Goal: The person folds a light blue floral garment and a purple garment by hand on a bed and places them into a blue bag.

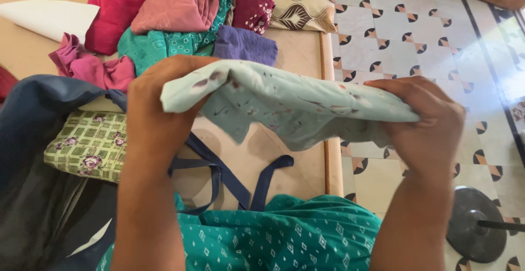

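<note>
At the centre of the frame, a pale green floral cloth [284, 104] is being held up above a wooden bed surface [290, 47], gripped at one end by the left hand [156, 115] and pinched at the other by the right hand [429, 126]. Toward the upper left, a heap of pink, teal and purple garments [180, 25] is being left piled, while a green checked cushion [90, 145] is being partly covered by a dark blue bag [38, 156].

No package, label, sign or screen shows anywhere in this view. Nothing here bears a tag or printed wrapper that can be made out.
</note>
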